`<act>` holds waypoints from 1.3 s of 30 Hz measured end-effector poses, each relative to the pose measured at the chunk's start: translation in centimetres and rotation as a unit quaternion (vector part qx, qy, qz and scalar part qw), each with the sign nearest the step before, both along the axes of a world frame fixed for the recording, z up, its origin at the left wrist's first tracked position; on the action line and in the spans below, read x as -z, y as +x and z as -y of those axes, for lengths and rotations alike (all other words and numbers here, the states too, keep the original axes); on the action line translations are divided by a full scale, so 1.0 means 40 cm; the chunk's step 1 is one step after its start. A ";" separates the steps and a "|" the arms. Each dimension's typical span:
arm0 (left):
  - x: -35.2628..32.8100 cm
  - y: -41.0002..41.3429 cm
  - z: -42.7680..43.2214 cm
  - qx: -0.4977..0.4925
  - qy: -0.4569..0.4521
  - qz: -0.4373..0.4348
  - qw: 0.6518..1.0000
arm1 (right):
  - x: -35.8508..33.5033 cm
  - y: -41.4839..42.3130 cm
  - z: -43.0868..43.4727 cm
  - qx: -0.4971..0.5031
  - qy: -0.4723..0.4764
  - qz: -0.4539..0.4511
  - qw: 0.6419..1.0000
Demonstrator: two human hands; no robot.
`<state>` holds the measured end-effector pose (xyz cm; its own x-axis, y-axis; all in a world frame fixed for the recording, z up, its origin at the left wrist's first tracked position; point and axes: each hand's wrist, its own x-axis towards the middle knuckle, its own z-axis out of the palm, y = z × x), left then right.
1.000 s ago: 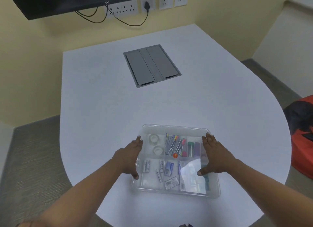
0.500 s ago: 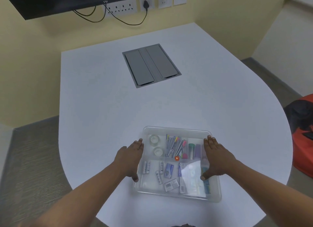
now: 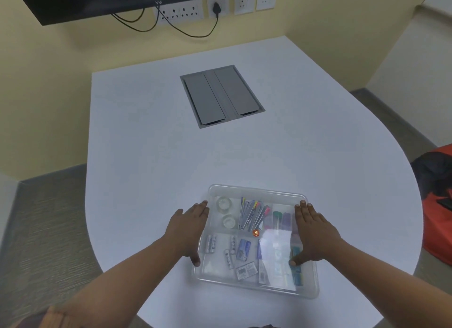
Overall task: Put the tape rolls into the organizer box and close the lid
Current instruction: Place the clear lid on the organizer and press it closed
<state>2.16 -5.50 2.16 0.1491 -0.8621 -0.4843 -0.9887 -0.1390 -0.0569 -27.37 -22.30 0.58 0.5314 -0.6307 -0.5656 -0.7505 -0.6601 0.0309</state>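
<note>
The clear organizer box [image 3: 256, 189] sits on the white table near me, its transparent lid [image 3: 276, 251] lying flat over the compartments. Two clear tape rolls [image 3: 224, 202] [image 3: 229, 222] lie in the far-left compartment, under the lid. Pens, batteries and small packets fill the other compartments. My left hand [image 3: 189, 227] lies flat along the box's left edge, with its thumb on the lid. On the right edge my right hand [image 3: 311, 232] rests flat the same way. Neither hand holds anything.
A grey cable hatch [image 3: 222, 95] is set into the table [image 3: 146, 156] farther back. The table's curved edge runs close on the right and near sides. A red and black bag [image 3: 437, 205] lies on the floor at right. Wall sockets [image 3: 181, 11] with cables hang behind.
Both hands stay flat on the box's sides and have slid slightly toward me. The box appears a little lower in view. Nothing was picked up or let go.
</note>
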 end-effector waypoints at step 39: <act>0.148 0.079 0.210 -0.650 -0.107 -0.416 0.627 | 0.065 0.050 0.138 0.658 0.184 0.308 0.662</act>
